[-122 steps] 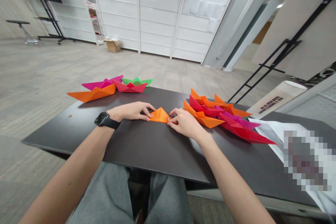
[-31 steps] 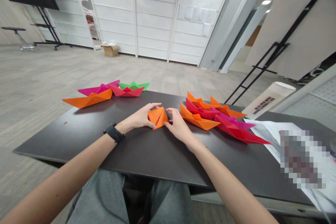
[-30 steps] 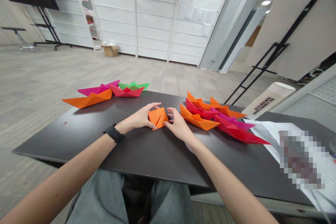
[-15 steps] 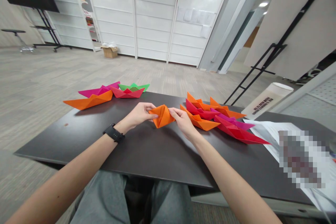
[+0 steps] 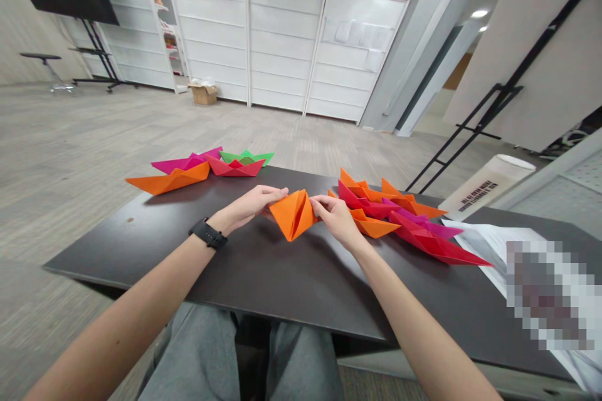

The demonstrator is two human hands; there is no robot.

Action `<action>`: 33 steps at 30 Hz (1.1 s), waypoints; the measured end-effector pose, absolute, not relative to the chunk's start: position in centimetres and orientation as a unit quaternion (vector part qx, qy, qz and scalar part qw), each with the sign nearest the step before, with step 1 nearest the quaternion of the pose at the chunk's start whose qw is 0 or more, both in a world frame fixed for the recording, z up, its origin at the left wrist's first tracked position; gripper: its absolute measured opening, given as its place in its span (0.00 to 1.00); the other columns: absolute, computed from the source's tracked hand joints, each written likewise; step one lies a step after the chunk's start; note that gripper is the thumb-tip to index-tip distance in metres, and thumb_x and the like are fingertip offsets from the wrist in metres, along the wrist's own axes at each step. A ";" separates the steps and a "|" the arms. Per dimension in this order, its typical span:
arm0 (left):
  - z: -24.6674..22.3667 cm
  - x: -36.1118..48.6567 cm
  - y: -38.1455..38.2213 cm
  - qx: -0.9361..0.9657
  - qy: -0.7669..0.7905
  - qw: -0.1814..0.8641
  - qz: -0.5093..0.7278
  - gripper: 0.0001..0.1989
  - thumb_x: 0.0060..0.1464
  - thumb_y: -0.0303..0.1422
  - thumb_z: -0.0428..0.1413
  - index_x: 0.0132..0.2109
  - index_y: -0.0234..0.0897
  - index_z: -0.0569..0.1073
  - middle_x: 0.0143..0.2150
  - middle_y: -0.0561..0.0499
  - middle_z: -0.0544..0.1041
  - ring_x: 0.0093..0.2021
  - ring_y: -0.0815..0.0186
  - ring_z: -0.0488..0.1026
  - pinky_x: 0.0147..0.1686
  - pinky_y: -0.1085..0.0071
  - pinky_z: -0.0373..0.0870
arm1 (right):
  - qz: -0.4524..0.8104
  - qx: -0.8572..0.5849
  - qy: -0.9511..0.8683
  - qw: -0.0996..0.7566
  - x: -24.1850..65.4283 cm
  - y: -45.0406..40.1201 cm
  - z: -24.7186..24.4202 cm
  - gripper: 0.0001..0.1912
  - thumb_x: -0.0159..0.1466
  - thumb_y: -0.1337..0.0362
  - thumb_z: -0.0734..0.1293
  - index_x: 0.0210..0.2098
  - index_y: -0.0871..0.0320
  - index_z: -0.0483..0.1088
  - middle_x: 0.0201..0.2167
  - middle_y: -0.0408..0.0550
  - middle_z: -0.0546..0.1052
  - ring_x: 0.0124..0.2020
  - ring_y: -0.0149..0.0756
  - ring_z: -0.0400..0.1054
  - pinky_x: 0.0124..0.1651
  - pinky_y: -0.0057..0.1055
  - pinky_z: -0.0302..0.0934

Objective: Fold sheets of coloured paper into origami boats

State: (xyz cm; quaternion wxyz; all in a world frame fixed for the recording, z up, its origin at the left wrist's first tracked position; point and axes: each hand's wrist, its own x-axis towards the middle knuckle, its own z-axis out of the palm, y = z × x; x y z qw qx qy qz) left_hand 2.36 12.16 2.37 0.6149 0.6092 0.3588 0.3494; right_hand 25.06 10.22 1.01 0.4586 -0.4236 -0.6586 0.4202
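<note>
A folded piece of orange paper point(image 5: 292, 214) is held above the dark table point(image 5: 263, 282), its lower corner pointing down toward me. My left hand point(image 5: 258, 203) pinches its left edge, thumb on top; some fingers are hidden behind the paper. On the right edge, my right hand point(image 5: 333, 216) grips the paper between thumb and fingers. Just beyond my right hand lie several folded boats, among them an orange one point(image 5: 376, 227) and a red one point(image 5: 437, 247).
At the back left of the table sit an orange boat point(image 5: 172, 180), a red boat point(image 5: 237, 167), a green boat point(image 5: 249, 156) and a magenta one point(image 5: 188, 162). A white cylinder point(image 5: 489, 185) and printed sheets point(image 5: 480, 235) lie at the right.
The orange paper has turned and shows a wider flat face with a fold down its middle. My left thumb has moved up onto its upper edge. The whole view has shifted slightly.
</note>
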 end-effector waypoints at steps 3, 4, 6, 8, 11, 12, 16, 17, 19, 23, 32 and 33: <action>2.2 2.1 12.5 0.613 0.356 0.621 0.336 0.21 0.51 0.50 0.62 0.37 0.34 0.80 0.35 0.45 0.80 0.34 0.62 0.76 0.31 0.70 0.73 | 0.387 -0.432 -0.669 0.465 25.2 10.4 0.8 0.16 0.63 0.52 0.65 0.37 0.57 0.78 0.32 0.47 0.79 0.33 0.39 0.73 0.34 0.34 0.71; 2.2 2.0 12.5 0.616 0.353 0.621 0.331 0.20 0.50 0.50 0.63 0.37 0.35 0.81 0.35 0.46 0.80 0.34 0.62 0.76 0.31 0.70 0.74 | 0.385 -0.436 -0.666 0.467 25.2 10.3 0.8 0.16 0.63 0.52 0.65 0.38 0.56 0.78 0.31 0.47 0.79 0.31 0.38 0.73 0.32 0.34 0.70; 2.2 1.8 12.5 0.622 0.349 0.619 0.327 0.20 0.49 0.49 0.64 0.38 0.35 0.81 0.35 0.47 0.80 0.35 0.62 0.76 0.32 0.70 0.74 | 0.387 -0.442 -0.658 0.470 25.2 10.2 1.0 0.16 0.63 0.52 0.65 0.38 0.56 0.78 0.30 0.47 0.78 0.26 0.37 0.71 0.27 0.34 0.69; 2.3 1.7 12.5 0.626 0.348 0.617 0.327 0.20 0.49 0.49 0.64 0.38 0.35 0.81 0.36 0.47 0.80 0.36 0.62 0.76 0.32 0.69 0.75 | 0.384 -0.445 -0.655 0.475 25.1 10.0 1.3 0.15 0.63 0.52 0.65 0.37 0.56 0.78 0.30 0.47 0.78 0.25 0.36 0.70 0.25 0.33 0.68; 2.4 1.5 12.5 0.629 0.348 0.614 0.326 0.19 0.49 0.48 0.65 0.38 0.35 0.81 0.37 0.47 0.80 0.37 0.62 0.76 0.33 0.69 0.75 | 0.367 -0.444 -0.661 0.481 25.0 9.8 1.6 0.14 0.63 0.54 0.65 0.35 0.55 0.78 0.31 0.47 0.78 0.28 0.37 0.71 0.26 0.32 0.68; 2.5 1.4 12.5 0.630 0.348 0.614 0.325 0.18 0.49 0.47 0.65 0.38 0.36 0.81 0.37 0.47 0.80 0.37 0.62 0.76 0.33 0.69 0.76 | 0.361 -0.445 -0.663 0.482 25.0 9.8 1.7 0.13 0.63 0.54 0.65 0.34 0.55 0.77 0.31 0.47 0.78 0.28 0.37 0.71 0.26 0.32 0.68; 2.7 1.3 12.5 0.630 0.345 0.613 0.329 0.17 0.48 0.45 0.66 0.36 0.35 0.81 0.35 0.47 0.80 0.35 0.63 0.76 0.34 0.68 0.76 | 0.361 -0.448 -0.664 0.478 24.9 9.6 1.8 0.13 0.63 0.54 0.65 0.34 0.56 0.77 0.30 0.47 0.77 0.26 0.36 0.70 0.25 0.32 0.66; 2.7 1.3 12.5 0.630 0.345 0.612 0.331 0.17 0.48 0.45 0.66 0.36 0.34 0.81 0.34 0.47 0.80 0.34 0.63 0.76 0.34 0.68 0.76 | 0.364 -0.449 -0.664 0.475 24.9 9.6 1.7 0.14 0.63 0.54 0.65 0.34 0.56 0.77 0.29 0.47 0.77 0.25 0.36 0.70 0.24 0.32 0.66; 2.8 1.4 12.4 0.629 0.345 0.609 0.338 0.17 0.48 0.44 0.66 0.36 0.33 0.81 0.34 0.46 0.80 0.34 0.62 0.76 0.34 0.67 0.76 | 0.358 -0.450 -0.666 0.475 24.9 9.7 1.7 0.15 0.63 0.53 0.64 0.35 0.56 0.77 0.29 0.47 0.77 0.26 0.38 0.71 0.25 0.33 0.67; 2.7 1.8 12.6 0.628 0.354 0.582 0.376 0.16 0.51 0.44 0.63 0.36 0.34 0.78 0.35 0.47 0.78 0.35 0.62 0.76 0.30 0.69 0.76 | 0.318 -0.459 -0.664 0.497 25.1 10.1 1.4 0.16 0.64 0.52 0.64 0.36 0.57 0.77 0.34 0.50 0.80 0.34 0.42 0.74 0.33 0.35 0.70; 2.3 2.6 13.0 0.610 0.350 0.542 0.461 0.13 0.52 0.41 0.63 0.34 0.34 0.75 0.33 0.52 0.77 0.35 0.68 0.74 0.39 0.71 0.71 | 0.329 -0.431 -0.655 0.526 25.2 9.9 1.6 0.14 0.62 0.51 0.67 0.34 0.56 0.76 0.34 0.49 0.80 0.38 0.43 0.74 0.45 0.38 0.69; 2.3 2.6 12.9 0.608 0.345 0.546 0.462 0.13 0.52 0.41 0.63 0.35 0.34 0.76 0.34 0.51 0.78 0.36 0.67 0.74 0.41 0.71 0.71 | 0.329 -0.423 -0.658 0.529 25.1 9.8 1.7 0.14 0.61 0.52 0.69 0.34 0.56 0.76 0.35 0.50 0.80 0.38 0.42 0.74 0.45 0.38 0.69</action>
